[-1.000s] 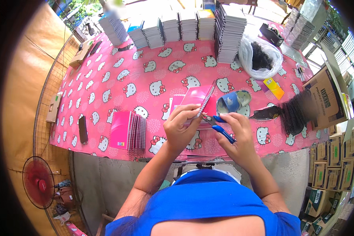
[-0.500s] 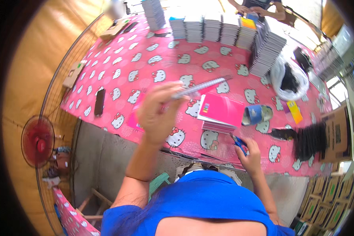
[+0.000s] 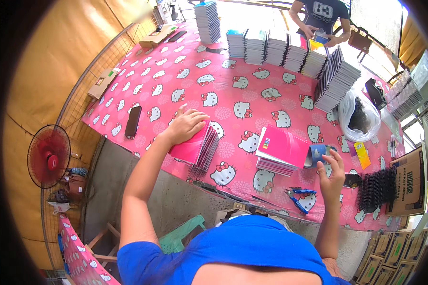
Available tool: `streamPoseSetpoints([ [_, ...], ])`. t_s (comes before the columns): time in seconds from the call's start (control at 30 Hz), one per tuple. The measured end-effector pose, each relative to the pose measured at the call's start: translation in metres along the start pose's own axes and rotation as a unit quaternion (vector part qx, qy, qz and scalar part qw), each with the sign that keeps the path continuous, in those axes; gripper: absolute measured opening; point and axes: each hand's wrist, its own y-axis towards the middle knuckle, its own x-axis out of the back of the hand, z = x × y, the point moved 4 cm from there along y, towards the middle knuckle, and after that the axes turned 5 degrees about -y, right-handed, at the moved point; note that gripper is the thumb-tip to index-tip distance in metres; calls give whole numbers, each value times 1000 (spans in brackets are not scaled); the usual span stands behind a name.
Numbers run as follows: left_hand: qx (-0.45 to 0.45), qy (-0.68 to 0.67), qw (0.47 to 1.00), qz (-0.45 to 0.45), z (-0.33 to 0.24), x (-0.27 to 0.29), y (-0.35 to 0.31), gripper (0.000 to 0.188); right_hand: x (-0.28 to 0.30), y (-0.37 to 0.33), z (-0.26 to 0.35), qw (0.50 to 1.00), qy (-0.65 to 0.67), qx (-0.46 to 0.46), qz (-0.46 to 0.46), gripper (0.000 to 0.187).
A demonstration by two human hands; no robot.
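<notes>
"Resting over the far edge of a pink spiral notebook pile [image 3: 190,150]: left hand [image 3: 188,127]. Fingers bent, slightly fanned on the top cover. Grip underneath?"

"Cannot tell; the underside is hidden. Right hand [image 3: 332,173]: raised, fingers spread and loosely curled, thumb apart, nothing pinched."

"Nearest to those right fingers?"

"Blue-and-grey object [image 3: 317,156], just left of the fingertips, partly covered by them. Kind unclear; contact too. Just left of that, a second pink notebook pile [image 3: 283,146], between the two hands, its top cover askew."

"Cutting tool?"

"Blue-handled wire cutters [image 3: 298,198], lying on the patterned pink tablecloth [image 3: 233,190], near the right hand, to its lower left. Handles apart, hand off them."

"Right of the right fingers?"

"Black binding coils [image 3: 376,190] in a bundle, then a cardboard carton [image 3: 408,178] behind. Yellow card [image 3: 362,156] nearer, up and to the right."

"Farther out?"

"Beyond the right fingertips, a white plastic bag [image 3: 372,127] with black contents; past it, to the left, a tall notebook stack [image 3: 336,83]. Left of the left fingers, a dark phone-shaped slab [image 3: 133,122]. Across the table, well apart, a co-worker [image 3: 324,14] holding something small."
</notes>
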Motion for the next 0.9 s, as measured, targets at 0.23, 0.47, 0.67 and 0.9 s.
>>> streamPoseSetpoints([
  [0.23,-12,-39,993,111,-12,13,17,36,-54,17,-8,964,131,-217,82,48],
  [0.47,30,-203,951,-229,-86,56,21,46,-22,28,-21,965,76,-220,125,26],
  [0.67,148,-569,783,-203,-172,-9,65,51,-28,40,8,967,194,-164,7,22],
  [0.9,207,-563,782,-171,-171,-65,77,59,-50,35,-25,981,69,-181,20,30],
])
